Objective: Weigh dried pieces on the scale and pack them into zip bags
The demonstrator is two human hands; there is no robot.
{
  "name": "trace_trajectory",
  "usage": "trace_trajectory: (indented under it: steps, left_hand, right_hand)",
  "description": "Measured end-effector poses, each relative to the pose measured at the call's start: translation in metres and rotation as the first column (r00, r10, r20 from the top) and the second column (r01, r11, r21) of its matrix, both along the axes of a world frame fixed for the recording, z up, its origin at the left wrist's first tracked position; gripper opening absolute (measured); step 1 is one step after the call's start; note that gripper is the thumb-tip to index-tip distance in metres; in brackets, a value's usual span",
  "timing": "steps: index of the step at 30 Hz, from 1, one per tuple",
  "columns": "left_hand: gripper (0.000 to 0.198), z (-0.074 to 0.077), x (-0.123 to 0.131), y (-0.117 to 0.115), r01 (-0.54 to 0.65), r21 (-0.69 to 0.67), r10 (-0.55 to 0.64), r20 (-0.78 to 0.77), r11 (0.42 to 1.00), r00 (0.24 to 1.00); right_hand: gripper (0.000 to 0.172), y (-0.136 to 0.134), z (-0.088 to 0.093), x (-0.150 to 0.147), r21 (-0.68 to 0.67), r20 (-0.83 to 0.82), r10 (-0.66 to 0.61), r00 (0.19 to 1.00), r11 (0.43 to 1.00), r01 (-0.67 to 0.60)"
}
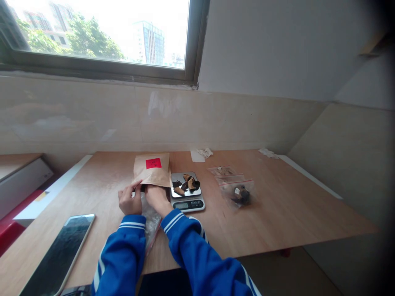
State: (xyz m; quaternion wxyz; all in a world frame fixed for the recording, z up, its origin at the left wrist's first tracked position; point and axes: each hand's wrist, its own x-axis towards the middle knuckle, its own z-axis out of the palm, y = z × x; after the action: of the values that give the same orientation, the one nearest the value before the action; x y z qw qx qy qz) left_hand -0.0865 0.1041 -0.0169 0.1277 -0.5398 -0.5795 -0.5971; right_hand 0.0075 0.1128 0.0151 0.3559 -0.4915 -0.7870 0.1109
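A brown kraft paper envelope (pixel 152 170) with a red square label lies on the wooden table, its lower edge raised. My left hand (pixel 129 199) has its fingers at that edge. My right hand (pixel 157 197) sits against the envelope's mouth, with its fingertips hidden behind the paper. Below both hands, a crumpled clear plastic bag (pixel 151 224) hangs over the table, partly covered by my sleeves. Just right of my right hand stands a digital kitchen scale (pixel 187 201), with dark and tan dried pieces (pixel 187 183) on its steel pan.
Further right lie clear plastic bags (pixel 237 193), one holding dark pieces. Paper scraps (pixel 202 154) lie at the back by the wall. A smartphone (pixel 58 255) lies at the near left. The table's right side ends in a drop-off edge (pixel 339 222).
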Motion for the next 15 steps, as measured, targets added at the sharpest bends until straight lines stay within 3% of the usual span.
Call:
trace_trajectory:
  steps: [9,15]
  left_hand:
    - [0.026,0.0,0.001,-0.002,0.003,-0.048,-0.003,-0.017,0.999,1.0]
    - [0.025,-0.001,0.0,-0.001,-0.011,-0.066,0.013,0.025,0.998,1.0]
  right_hand:
    - [0.031,-0.01,0.006,0.015,-0.232,0.15,-0.057,0.987,0.968,0.092]
    - [0.023,-0.023,0.005,0.018,-0.219,0.189,-0.079,0.979,0.968,0.12]
